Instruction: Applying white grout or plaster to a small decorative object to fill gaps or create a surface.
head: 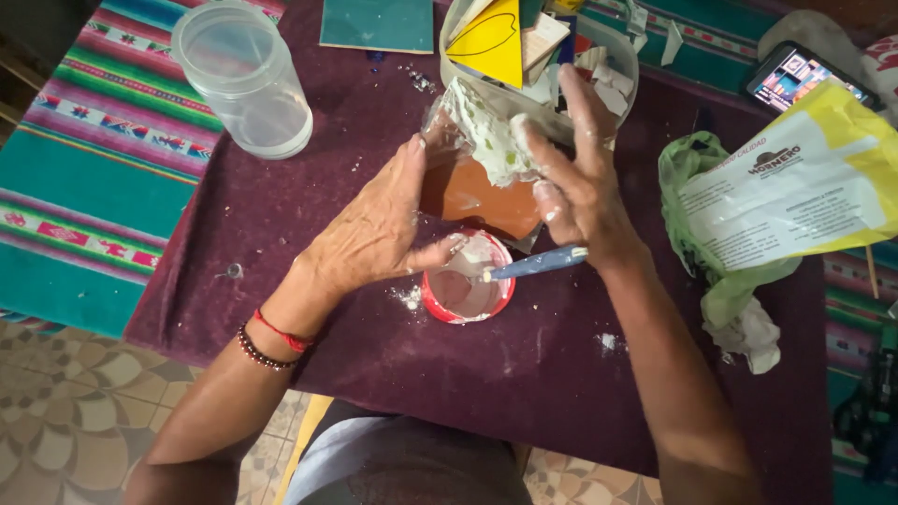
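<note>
My left hand (374, 229) and my right hand (575, 178) together hold a brown clay piece (472, 192) whose upper part is covered with white paste and pale mosaic bits (486, 136). My right fingers press on the pasted top. Just below the piece stands a small red cup (466, 290) with white paste inside. A blue-handled tool (538, 262) rests across the cup's rim, its tip in the paste, lying under my right hand. White smears coat my fingers.
A clear plastic jar (245, 79) stands at the back left on the maroon cloth (393, 374). A tub of tile pieces (552, 51), a teal tile (377, 23), a yellow-white bag (795, 182), green plastic (697, 168) and a phone (804, 75) lie around.
</note>
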